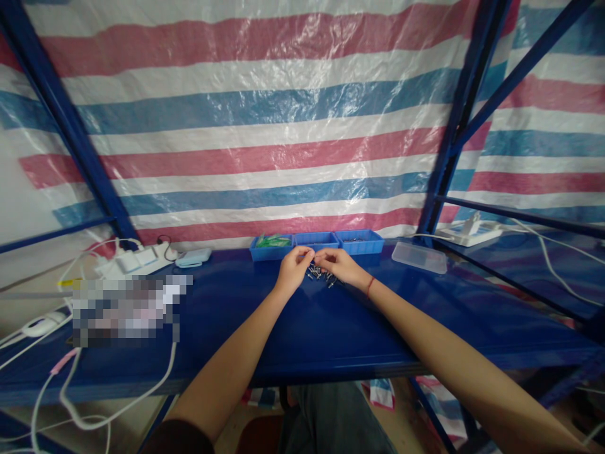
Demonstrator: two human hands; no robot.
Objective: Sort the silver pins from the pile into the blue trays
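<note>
My left hand (293, 267) and my right hand (338, 263) meet at the far middle of a blue metal table (331, 328). Both are pinched, fingertips nearly touching, around a small part too tiny to name. Just below the fingers lies a small heap of little metal pieces (321, 275) on the table. A red string circles my right wrist. Behind the hands stand three joined blue trays: the left tray (270, 247) holds green pieces, the middle tray (316, 240) and the right tray (359, 241) show little inside.
A clear plastic lid (420, 256) lies at the right. A white power strip (132, 260) with cables and a pale blue device (193, 257) sit at the left. Another power strip (469, 233) rests at the far right. Blue frame posts and a striped tarp stand behind.
</note>
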